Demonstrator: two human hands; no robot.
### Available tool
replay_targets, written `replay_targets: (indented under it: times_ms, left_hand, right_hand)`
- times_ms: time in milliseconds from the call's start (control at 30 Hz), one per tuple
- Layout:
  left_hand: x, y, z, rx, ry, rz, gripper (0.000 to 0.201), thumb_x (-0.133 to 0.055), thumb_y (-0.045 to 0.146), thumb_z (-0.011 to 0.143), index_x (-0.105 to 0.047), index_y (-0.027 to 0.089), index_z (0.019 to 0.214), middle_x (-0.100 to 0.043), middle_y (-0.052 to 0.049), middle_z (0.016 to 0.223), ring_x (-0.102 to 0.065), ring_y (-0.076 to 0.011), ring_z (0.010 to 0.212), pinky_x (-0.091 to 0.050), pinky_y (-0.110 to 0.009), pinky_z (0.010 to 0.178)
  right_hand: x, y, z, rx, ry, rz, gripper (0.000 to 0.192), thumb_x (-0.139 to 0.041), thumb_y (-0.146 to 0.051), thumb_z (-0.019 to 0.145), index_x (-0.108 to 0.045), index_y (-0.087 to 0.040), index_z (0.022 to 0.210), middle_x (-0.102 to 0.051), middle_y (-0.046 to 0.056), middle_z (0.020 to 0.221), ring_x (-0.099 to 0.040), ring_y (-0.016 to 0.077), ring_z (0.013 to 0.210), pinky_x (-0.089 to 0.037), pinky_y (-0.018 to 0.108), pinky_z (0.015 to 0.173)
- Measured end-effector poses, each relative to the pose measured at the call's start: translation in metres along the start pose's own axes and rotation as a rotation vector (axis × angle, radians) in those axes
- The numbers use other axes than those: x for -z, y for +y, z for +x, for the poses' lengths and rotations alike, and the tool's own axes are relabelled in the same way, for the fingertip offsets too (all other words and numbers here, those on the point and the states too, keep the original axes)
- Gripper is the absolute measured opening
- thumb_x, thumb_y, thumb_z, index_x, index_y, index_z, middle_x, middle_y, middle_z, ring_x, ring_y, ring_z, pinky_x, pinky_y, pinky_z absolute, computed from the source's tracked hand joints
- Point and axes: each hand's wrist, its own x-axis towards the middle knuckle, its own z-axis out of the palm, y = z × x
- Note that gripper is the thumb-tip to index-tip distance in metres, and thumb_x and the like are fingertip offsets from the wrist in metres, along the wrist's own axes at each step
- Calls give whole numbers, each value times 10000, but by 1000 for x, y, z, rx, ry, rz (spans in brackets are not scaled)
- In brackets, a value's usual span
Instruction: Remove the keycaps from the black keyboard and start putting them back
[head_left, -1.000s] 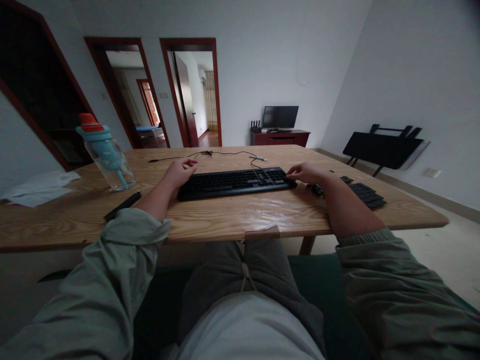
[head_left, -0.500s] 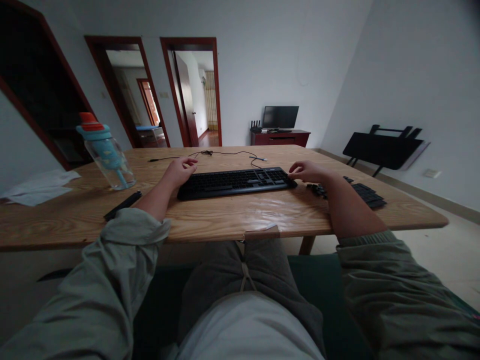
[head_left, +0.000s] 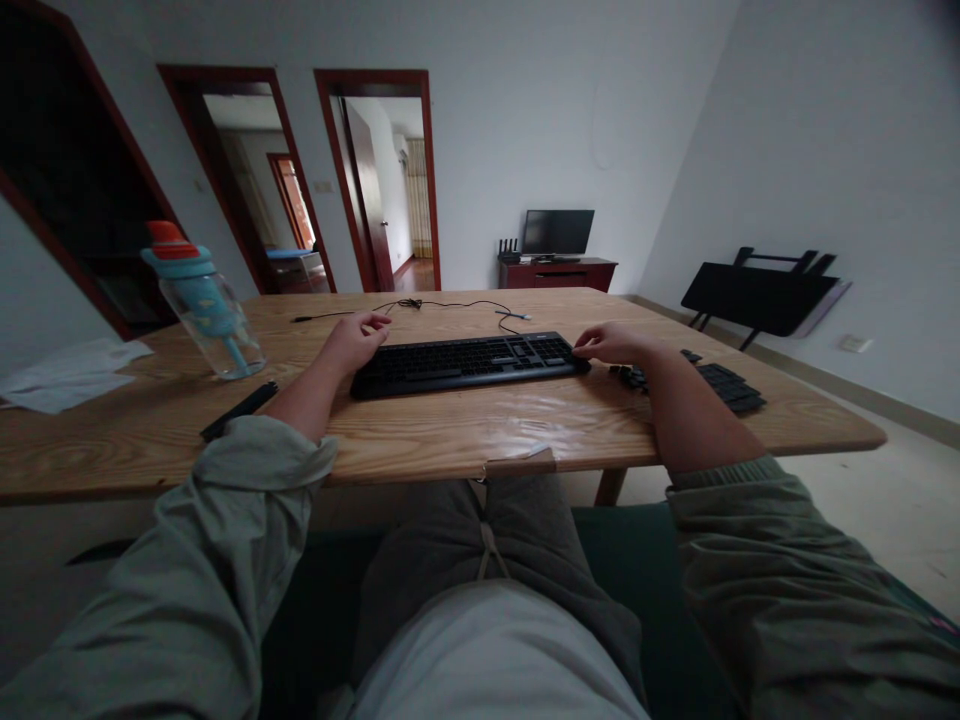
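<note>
A black keyboard (head_left: 465, 372) lies lengthwise on the wooden table in front of me. My left hand (head_left: 360, 338) rests at its far left corner, with loosely bent fingers apart and nothing visible in them. At the keyboard's right end, my right hand (head_left: 609, 342) has thumb and fingertips pinched together over the number-pad edge; anything between them is too small to make out. Beside my right wrist lie loose black keycaps (head_left: 630, 377). A larger group of black keycaps (head_left: 731, 388) sits to the right of my forearm, which partly hides the pieces.
A thin black cable (head_left: 450, 303) runs behind the keyboard. To the left stand a clear bottle (head_left: 214, 310) with a red and blue lid, white tissues (head_left: 71, 375) and a dark slim object (head_left: 238, 410). The table's front edge (head_left: 420, 472) is close to my lap.
The whole view has shifted slightly, so everything appears a little further left. Both hands keep nearly the same pose at the keyboard's ends.
</note>
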Motion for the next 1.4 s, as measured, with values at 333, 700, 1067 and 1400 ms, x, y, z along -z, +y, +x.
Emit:
replay_targets:
  times_ms: [333,700,1067,1400]
  left_hand:
    - [-1,1,-1,-6,11,-12,357,-604,326,777,-742,142,1051,-733,-94,953,-592,-179,734,-485,-300,697]
    - [-1,0,-1,0,14,4,393,-588,325,767,-745,158,1087,-735,-84,961,-596,-188,745,-493,-303,712]
    - [-3,-7,3,-21,1,-12,392,-573,330,782,-738,163,1096,-744,-90,995,-629,-202,812,-494,-290,727]
    - [-3,-6,3,-3,-5,-19,375,-593,328,777,-743,163,1079,-735,-85,938,-619,-195,767,-491,-291,707]
  right_hand:
    - [0,-5,-3,-28,-7,-15,361,-683,-469,838,-731,-194,1066,-745,88,1041,-661,208,873,-494,286,724]
    - [-2,-4,0,1,-13,13,442,-704,-547,809,-726,-204,1088,-749,84,1036,-655,200,835,-487,280,673]
    - [2,4,1,19,-92,50,400,-671,-391,845,-719,-239,1212,-744,70,1087,-651,202,863,-480,271,662]
    - [3,8,0,15,-111,171,411,-721,-492,791,-710,-243,1118,-724,42,970,-579,135,695,-433,233,567]
